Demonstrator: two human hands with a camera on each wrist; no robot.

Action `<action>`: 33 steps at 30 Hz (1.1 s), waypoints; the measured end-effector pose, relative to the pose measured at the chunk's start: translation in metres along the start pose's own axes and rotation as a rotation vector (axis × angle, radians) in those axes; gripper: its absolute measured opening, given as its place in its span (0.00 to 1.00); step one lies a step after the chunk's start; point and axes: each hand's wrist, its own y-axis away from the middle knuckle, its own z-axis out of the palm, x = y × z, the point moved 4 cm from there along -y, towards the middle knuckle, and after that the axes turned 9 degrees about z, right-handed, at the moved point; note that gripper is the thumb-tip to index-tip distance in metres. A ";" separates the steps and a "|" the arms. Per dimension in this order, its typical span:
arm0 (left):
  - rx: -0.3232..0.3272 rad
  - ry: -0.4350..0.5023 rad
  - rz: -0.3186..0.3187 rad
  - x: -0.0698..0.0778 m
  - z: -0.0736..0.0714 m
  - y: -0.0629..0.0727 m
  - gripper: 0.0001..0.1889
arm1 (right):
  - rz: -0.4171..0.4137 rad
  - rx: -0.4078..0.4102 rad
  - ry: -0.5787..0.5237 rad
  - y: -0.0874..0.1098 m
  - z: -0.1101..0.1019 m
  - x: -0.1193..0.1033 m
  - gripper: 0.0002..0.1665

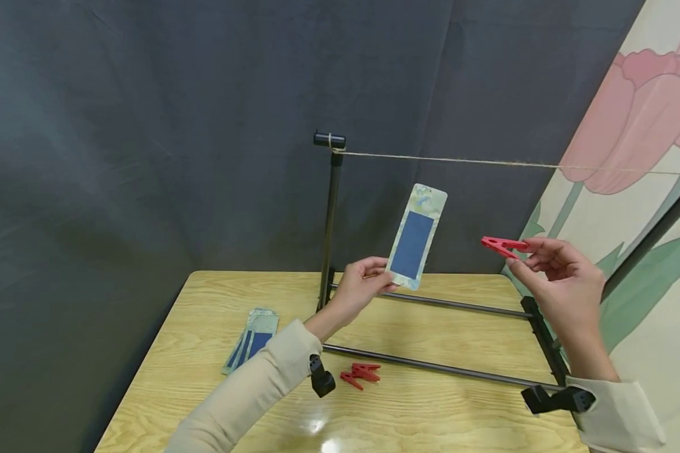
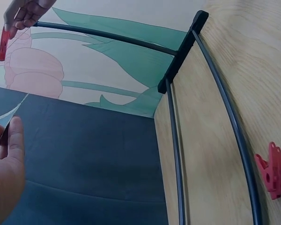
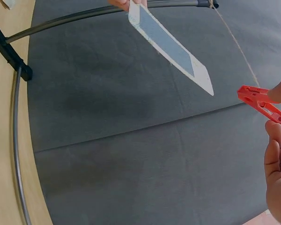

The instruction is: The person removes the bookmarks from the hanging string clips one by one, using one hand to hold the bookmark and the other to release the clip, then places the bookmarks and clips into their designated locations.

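In the head view my left hand (image 1: 361,290) pinches the lower end of a bookmark-like card (image 1: 411,242), blue in the middle with a pale green patterned border. The card tilts up to the right, its top end below the string (image 1: 459,160). My right hand (image 1: 563,283) holds a red clothespin (image 1: 501,245) between thumb and fingers, to the right of the card and under the string. The right wrist view shows the clothespin (image 3: 260,101) gripped at its handle end, apart from the card (image 3: 171,44).
A black frame of posts and rails (image 1: 430,366) stands on the wooden table (image 1: 294,289), the string tied across its top. Several similar cards (image 1: 259,333) lie stacked at the left. Red clothespins (image 1: 362,372) lie near the front rail. A dark curtain (image 1: 204,157) hangs behind.
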 end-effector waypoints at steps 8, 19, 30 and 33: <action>0.014 0.033 -0.038 -0.004 -0.012 0.011 0.20 | -0.007 -0.047 -0.051 0.006 0.009 0.004 0.23; 0.044 0.069 -0.050 -0.009 -0.026 0.024 0.20 | 0.008 -0.095 -0.031 0.022 0.023 0.009 0.21; 0.068 0.064 -0.050 -0.012 -0.040 0.037 0.18 | 0.022 -0.148 0.004 0.039 0.033 0.017 0.20; 0.066 0.062 -0.055 -0.012 -0.044 0.040 0.18 | 0.030 -0.157 0.002 0.043 0.036 0.019 0.19</action>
